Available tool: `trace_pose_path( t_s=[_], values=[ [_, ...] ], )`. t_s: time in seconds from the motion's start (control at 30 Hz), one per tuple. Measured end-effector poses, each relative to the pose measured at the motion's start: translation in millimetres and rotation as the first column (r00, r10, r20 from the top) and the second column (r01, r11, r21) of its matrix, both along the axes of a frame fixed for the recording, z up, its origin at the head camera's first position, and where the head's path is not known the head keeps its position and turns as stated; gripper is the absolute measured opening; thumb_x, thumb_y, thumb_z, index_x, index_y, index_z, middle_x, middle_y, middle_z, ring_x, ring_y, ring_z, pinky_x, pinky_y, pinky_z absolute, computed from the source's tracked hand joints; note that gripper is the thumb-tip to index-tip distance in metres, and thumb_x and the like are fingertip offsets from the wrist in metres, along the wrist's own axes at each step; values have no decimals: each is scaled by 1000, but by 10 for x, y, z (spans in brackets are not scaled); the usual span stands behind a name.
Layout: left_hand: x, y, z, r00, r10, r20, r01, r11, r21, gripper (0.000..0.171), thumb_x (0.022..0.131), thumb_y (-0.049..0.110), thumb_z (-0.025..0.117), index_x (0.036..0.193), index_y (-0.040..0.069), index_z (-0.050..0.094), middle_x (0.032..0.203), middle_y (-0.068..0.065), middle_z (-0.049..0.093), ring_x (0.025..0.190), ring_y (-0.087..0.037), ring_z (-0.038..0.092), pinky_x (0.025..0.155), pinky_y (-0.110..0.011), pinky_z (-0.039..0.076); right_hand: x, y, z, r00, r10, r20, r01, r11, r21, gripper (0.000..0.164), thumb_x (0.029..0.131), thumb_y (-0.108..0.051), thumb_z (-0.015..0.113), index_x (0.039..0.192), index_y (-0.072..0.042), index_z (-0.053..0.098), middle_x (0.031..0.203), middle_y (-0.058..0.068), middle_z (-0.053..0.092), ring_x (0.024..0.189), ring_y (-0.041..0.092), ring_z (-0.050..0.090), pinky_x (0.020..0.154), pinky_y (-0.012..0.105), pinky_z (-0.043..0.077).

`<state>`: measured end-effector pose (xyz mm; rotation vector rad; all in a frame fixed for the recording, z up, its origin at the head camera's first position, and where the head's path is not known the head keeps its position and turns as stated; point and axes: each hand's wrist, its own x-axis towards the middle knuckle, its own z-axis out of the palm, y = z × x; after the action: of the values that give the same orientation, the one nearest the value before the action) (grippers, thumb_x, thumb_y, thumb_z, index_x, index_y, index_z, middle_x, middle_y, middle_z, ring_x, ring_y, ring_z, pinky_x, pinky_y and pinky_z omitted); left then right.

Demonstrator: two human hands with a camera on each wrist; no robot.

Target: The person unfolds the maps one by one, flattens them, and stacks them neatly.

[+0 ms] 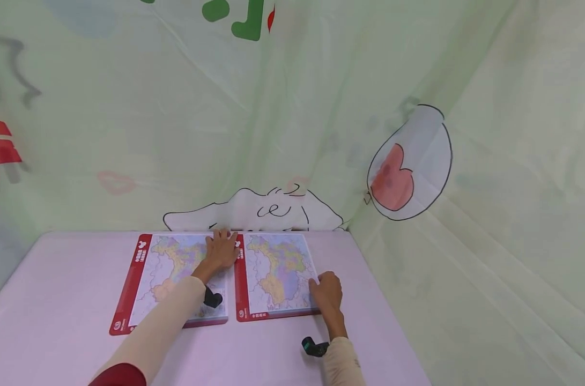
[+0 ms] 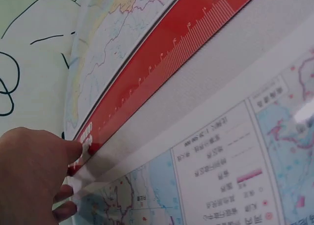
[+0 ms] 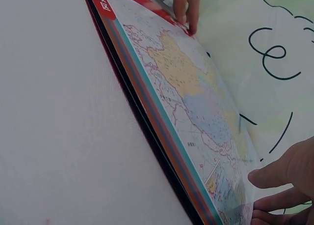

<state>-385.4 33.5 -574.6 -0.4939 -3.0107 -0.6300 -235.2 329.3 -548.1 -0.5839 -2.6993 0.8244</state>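
Observation:
Two flat map boards with red left borders lie side by side on the table. My left hand [image 1: 221,250] is at the far left corner of the right map board [image 1: 284,279], its thumb on the red strip [image 2: 162,53], which carries ruler marks. Its other fingers bend toward the far edge, over the gap beside the left map board [image 1: 145,284]. At the right edge of the right board, my right hand [image 1: 327,290] grips with the thumb on top and fingers at the side. The board's layered side [image 3: 152,117] shows teal and orange bands. My left forearm covers part of the left board.
A pale pink table [image 1: 70,289] holds the boards near its far edge. Behind it hangs a light green curtain [image 1: 176,107] with printed drawings. A small black device [image 1: 314,347] sits at my right wrist, another black device [image 1: 212,298] at my left.

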Motion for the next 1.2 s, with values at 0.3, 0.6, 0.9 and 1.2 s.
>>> trace_pose_path(
  t_s=[0.3, 0.6, 0.9, 1.2],
  values=[
    [-22, -20, -18, 999, 22, 35, -25, 996, 89, 60, 106, 20, 60, 162, 4, 49, 152, -28, 49, 137, -46, 39, 110, -65, 37, -43, -3, -12, 1000, -15, 19, 15, 1000, -5, 38, 95, -15, 77, 119, 15, 73, 115, 34, 75, 94, 43, 74, 90, 60, 62],
    [-14, -15, 63, 990, 61, 131, -81, 985, 153, 60, 105, 17, 61, 163, 6, 47, 158, -26, 49, 142, -46, 36, 115, -64, 34, -23, -26, 48, 999, -45, 13, 45, 999, 6, 33, 94, -11, 77, 114, 15, 75, 107, 33, 77, 83, 40, 74, 81, 57, 63],
    [87, -74, 151, 936, -33, 350, -180, 811, 557, 67, 104, 10, 61, 167, 4, 36, 162, -22, 50, 146, -43, 49, 123, -59, 42, -28, -48, 64, 996, -85, 3, 85, 996, -10, 28, 92, -7, 74, 109, 14, 76, 105, 33, 77, 87, 45, 75, 83, 60, 61],
    [284, -162, 274, 874, -260, 411, -258, 469, 845, 73, 96, -6, 66, 164, -5, 40, 160, -37, 49, 146, -50, 56, 105, -37, 57, -54, -29, 64, 990, -141, 9, 141, 990, -1, 25, 89, -7, 76, 106, 11, 79, 105, 31, 79, 92, 47, 75, 86, 62, 59]
  ],
)
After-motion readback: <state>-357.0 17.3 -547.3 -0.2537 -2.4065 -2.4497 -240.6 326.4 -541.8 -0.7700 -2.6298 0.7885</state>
